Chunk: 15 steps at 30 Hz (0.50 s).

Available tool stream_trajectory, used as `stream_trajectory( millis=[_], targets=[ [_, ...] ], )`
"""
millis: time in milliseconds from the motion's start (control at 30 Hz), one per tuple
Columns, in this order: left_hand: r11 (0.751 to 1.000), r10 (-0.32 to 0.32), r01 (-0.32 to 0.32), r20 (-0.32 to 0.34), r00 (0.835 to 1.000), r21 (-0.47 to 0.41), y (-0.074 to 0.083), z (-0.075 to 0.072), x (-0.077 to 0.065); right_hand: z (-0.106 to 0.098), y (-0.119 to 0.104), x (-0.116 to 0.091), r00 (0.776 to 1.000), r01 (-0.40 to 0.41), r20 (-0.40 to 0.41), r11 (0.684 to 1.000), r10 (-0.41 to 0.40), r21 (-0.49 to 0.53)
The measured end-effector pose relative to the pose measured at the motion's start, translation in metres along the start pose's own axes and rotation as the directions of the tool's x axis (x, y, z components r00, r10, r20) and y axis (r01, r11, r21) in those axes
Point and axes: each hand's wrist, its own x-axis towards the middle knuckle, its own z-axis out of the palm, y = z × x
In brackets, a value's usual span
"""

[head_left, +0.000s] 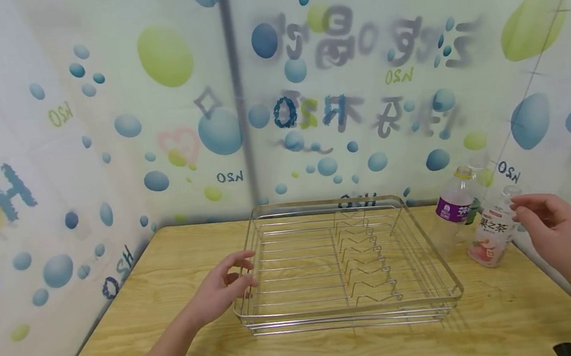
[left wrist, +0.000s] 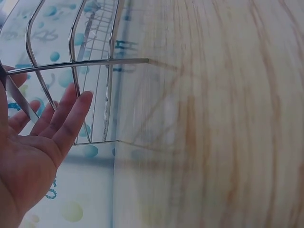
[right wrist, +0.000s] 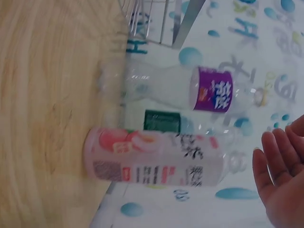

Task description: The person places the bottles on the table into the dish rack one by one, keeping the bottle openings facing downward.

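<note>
A silver wire dish rack (head_left: pixel 301 315) stands on the wooden table, with a row of bent wire dividers inside. At its left side is my left hand (head_left: pixel 226 284), its fingers loosely extended. In the left wrist view, the fingertips (left wrist: pixel 85 97) lie at the side wires; whether they touch is hard to tell. My right hand (head_left: pixel 561 232) is by the neck of a peach-labelled drink bottle (head_left: pixel 490 234), fingers loosely bent around nothing. The right wrist view shows a gap between those fingers and the bottle top. Behind it stands a clear bottle with a purple label (head_left: pixel 453 210).
A third bottle with a dark green label (right wrist: pixel 162 121) is partly hidden between the other two. The wooden table (head_left: pixel 192 241) backs onto a patterned curtain (head_left: pixel 179 125), which also hangs along both sides.
</note>
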Motion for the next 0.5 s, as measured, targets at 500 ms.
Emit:
stream_trajectory(
  millis=[500],
  targets=[
    [1.000,0.021,-0.021,0.014,1.000,-0.015,-0.001,-0.001,0.001,0.005,0.059,0.019,0.958,-0.234,0.173,0.972,0.230,-0.001]
  ],
)
